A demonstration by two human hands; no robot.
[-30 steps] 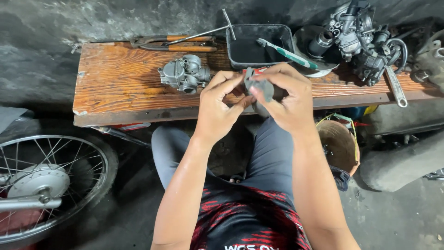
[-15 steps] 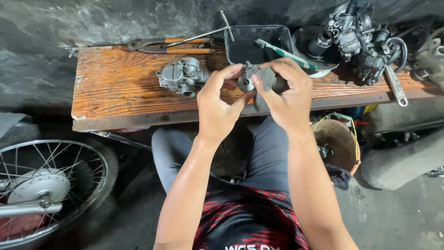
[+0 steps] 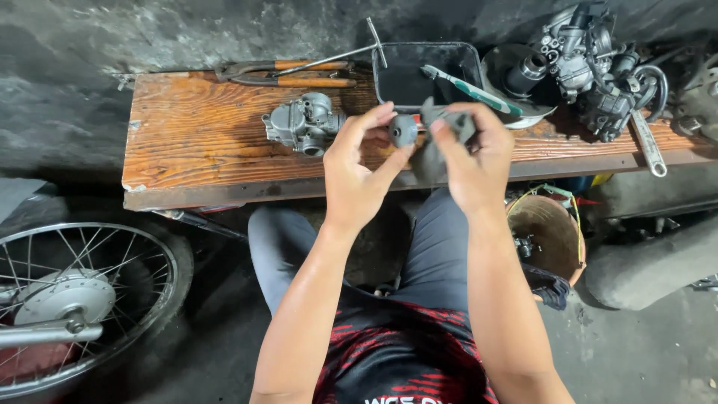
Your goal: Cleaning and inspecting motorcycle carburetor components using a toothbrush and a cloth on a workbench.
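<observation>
Head view: both hands [image 3: 419, 161] grip, apparently, a grey part [image 3: 434, 135].

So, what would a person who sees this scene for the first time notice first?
First, the two hands at the centre: the left hand and right hand together hold a small grey metal part above the wooden bench. Next, a silver carburetor lies on the bench, and a spoked wheel stands at lower left.

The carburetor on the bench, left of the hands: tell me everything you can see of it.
The carburetor is dull grey cast metal, lumpy, with a round bore and cap at its right end. It rests on the wooden bench, below the pliers. Neither hand touches it; the left hand is nearest.
</observation>
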